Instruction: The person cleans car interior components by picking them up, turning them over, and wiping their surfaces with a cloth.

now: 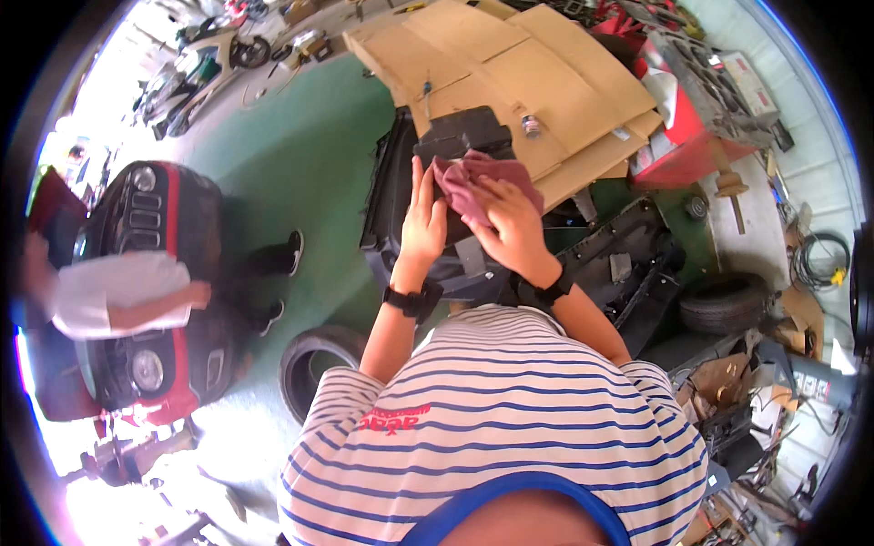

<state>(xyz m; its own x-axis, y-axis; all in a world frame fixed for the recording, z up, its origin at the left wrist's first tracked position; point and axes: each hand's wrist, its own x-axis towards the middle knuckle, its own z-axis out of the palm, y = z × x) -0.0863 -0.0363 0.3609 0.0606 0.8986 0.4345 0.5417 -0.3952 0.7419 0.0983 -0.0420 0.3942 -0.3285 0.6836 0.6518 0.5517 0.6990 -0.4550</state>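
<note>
My right hand (509, 222) presses a crumpled maroon cloth (485, 181) with spread fingers against a black plastic part (464, 130). Beside it, my left hand (423, 218) lies with its fingers extended along the same black part, its fingertips near the cloth's left edge; it grips nothing that I can see. What lies under the cloth is hidden. Beyond the hands, flattened cardboard (478, 61) bears a small can or jar (530, 125) and a thin tool with a blue part (427, 89).
A tire (300, 368) lies at my left and another tire (725, 300) at the right. A person (123, 293) stands by a black and red car (147, 225). Black panels (614, 263) lie right of the work, below a red cabinet (696, 143). A motorcycle (198, 75) stands far left.
</note>
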